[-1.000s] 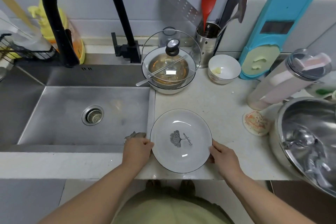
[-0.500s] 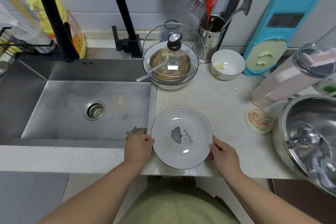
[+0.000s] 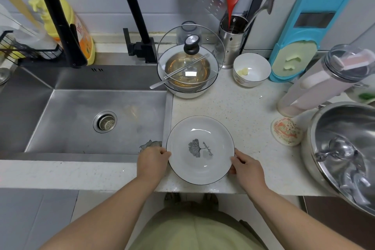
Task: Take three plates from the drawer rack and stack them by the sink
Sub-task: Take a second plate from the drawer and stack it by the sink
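Observation:
A white plate (image 3: 200, 150) with a thin dark rim and a grey leaf print lies on the pale counter (image 3: 233, 111), right beside the steel sink (image 3: 81, 119). My left hand (image 3: 152, 158) grips its left edge and my right hand (image 3: 246, 165) grips its right edge. I cannot tell whether more plates lie under it. The drawer rack is out of view.
A white bowl under a glass lid (image 3: 190, 63) stands behind the plate, with a small bowl (image 3: 251, 72) and a utensil holder (image 3: 232, 40) near it. A large steel basin (image 3: 345, 152) and a round coaster (image 3: 286, 134) sit to the right. A black tap (image 3: 67, 16) arches over the sink.
The plate and both hands keep their place on the counter; only my head has shifted a little.

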